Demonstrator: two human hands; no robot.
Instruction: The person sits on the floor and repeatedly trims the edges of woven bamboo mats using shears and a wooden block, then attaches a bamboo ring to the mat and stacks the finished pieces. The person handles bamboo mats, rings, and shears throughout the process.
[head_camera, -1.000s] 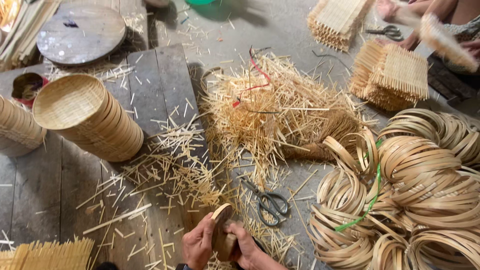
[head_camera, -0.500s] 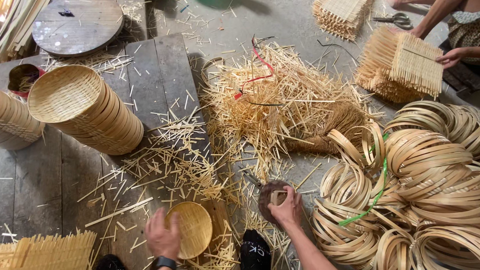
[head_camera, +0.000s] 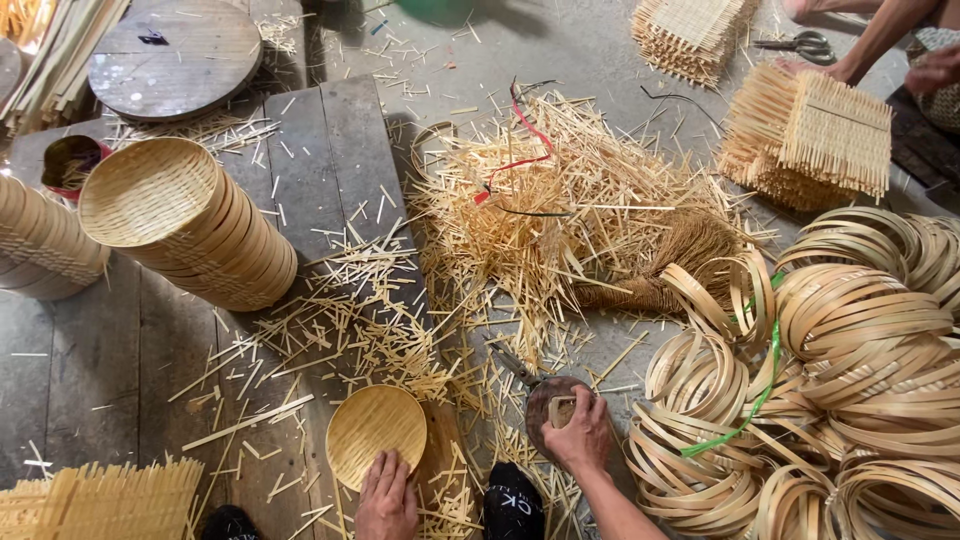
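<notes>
Left hand: the left hand (head_camera: 388, 497) lay flat, fingers together, on the near rim of a small round woven tray (head_camera: 377, 436); its grip was pressing down on the tray, not wrapped around it.
Small tray: it rested open side up on the wooden floor boards (head_camera: 330, 150), at the bottom centre of the view, among loose bamboo offcuts (head_camera: 340, 330).
Right hand: the right hand (head_camera: 580, 435) was curled around a short pale bamboo piece (head_camera: 561, 408), its grip pinching that piece over a dark round block (head_camera: 545, 400).
Scissors: a pair of scissors (head_camera: 512, 364) lay just beyond the dark block, blades pointing up and left.
Basket stack: a leaning stack of nested woven baskets (head_camera: 190, 225) lay on its side at the left, well apart from both hands.
Second stack: another stack of baskets (head_camera: 40, 245) sat at the far left edge, partly cut off.
Offcut heap: a large heap of split bamboo trimmings (head_camera: 560, 215) covered the middle of the floor, with a red cord (head_camera: 515, 140) across it.
Hoops: bundles of coiled bamboo hoops (head_camera: 850, 370) were piled at the right, one tied with green tape (head_camera: 760, 395).
Woven mats: stacks of square woven mats (head_camera: 815, 140) stood at the upper right, beside another person's hand (head_camera: 815, 68).
Round board: a round wooden disc (head_camera: 175, 45) lay at the top left.
</notes>
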